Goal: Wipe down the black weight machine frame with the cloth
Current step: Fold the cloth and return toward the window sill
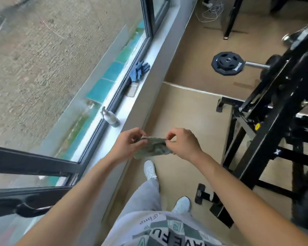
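A crumpled grey-green cloth (154, 147) hangs between my two hands in front of me, above the floor. My left hand (130, 143) pinches its left top corner and my right hand (184, 143) pinches its right top corner. The black weight machine frame (267, 125) stands to my right, an arm's length from the cloth. A black weight plate (227, 63) sits on the end of its steel bar.
On my left a windowsill (131, 102) holds a spray bottle (110, 118) and blue gloves (139, 70). An open window frame (30, 162) juts inward at lower left. The machine's foot (202, 193) lies near my right shoe. Cables (210, 11) lie far back.
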